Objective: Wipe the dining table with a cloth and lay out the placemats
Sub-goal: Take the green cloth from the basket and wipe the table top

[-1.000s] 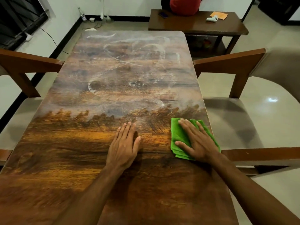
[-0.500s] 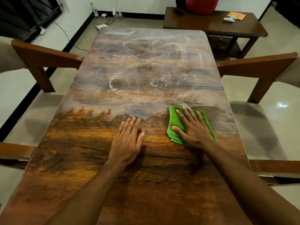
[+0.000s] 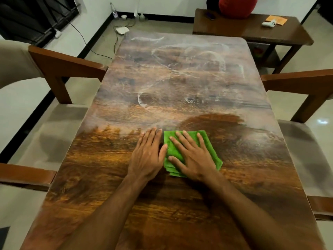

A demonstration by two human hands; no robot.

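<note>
Head-camera footage shows a long wooden dining table with a brown grain pattern, whose far part is filmed with pale dusty streaks while the near part is seen clean. A folded green cloth is pressed flat under the right hand, whose fingers are spread wide and extended; nothing is gripped, the cloth being only pinned beneath the palm. The left hand is laid flat and empty on the bare wood, its thumb touching the cloth's left edge. For the wiping to be done well, even downward pressure should be kept and overlapping strokes carried beyond the fingertips into the hazy band just ahead. No placemats are seen; that step is judged not yet begun.
</note>
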